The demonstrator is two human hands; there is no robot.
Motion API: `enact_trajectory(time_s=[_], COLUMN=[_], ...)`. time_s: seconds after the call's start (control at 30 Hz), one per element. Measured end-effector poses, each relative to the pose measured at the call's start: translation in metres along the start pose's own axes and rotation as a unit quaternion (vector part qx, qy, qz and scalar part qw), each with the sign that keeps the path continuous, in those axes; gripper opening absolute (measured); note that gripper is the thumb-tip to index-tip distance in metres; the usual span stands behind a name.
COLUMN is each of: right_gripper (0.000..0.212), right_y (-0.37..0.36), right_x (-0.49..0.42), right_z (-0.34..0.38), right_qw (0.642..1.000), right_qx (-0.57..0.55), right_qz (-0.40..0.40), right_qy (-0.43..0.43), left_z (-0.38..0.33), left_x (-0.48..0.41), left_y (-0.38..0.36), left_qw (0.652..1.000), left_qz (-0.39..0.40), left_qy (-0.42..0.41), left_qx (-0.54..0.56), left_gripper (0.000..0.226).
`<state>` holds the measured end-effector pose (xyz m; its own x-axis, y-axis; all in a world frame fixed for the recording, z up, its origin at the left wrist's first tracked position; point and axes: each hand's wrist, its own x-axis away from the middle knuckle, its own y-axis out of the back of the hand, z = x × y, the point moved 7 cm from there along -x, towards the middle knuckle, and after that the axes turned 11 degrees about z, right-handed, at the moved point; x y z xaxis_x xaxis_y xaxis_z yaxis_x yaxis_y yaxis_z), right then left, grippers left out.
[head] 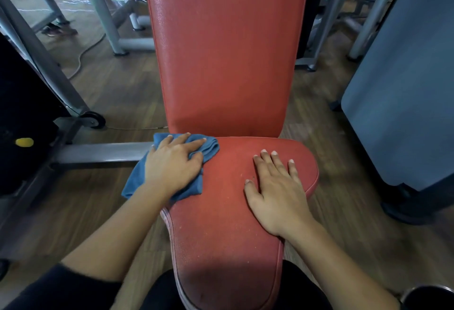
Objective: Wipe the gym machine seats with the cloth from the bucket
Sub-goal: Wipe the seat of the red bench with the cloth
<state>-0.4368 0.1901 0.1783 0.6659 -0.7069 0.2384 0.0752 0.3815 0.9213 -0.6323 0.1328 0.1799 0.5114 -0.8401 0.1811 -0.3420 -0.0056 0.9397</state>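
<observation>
A red padded seat (228, 223) fills the middle of the view, with its red backrest (226, 47) rising behind it. My left hand (174, 162) lies flat on a folded blue cloth (208, 149) at the seat's back left corner, fingers straight and pointing right; part of the cloth hangs off the left edge. On the right side of the seat my right hand (277, 187) rests palm down with fingers spread, holding nothing. The seat surface looks dusty and speckled.
A grey steel frame bar (98, 155) runs left from the seat toward a dark weight stack with a yellow pin (24, 142). A blue-grey machine cover (403, 103) stands at the right. Other machine frames and a cable lie on the wooden floor behind. A dark round rim (427, 296) shows bottom right.
</observation>
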Motion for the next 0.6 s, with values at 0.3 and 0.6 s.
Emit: enact_trajectory(time_s=[0.3,0.6], right_gripper=[0.062,0.063], right_y=[0.0,-0.001], right_x=[0.0,0.0], right_z=[-0.001,-0.003], right_qw=[1.0,1.0], right_qx=[-0.003,-0.003], right_qz=[0.004,-0.004], right_qy=[0.001,0.004], left_z=[0.008,-0.015], left_x=[0.012,0.028], left_y=[-0.002,-0.01], left_qw=[0.999,0.994], left_qz=[0.015,0.025], left_qy=[-0.038,-0.105], left_qx=[-0.003,0.024], left_gripper=[0.051,0.054])
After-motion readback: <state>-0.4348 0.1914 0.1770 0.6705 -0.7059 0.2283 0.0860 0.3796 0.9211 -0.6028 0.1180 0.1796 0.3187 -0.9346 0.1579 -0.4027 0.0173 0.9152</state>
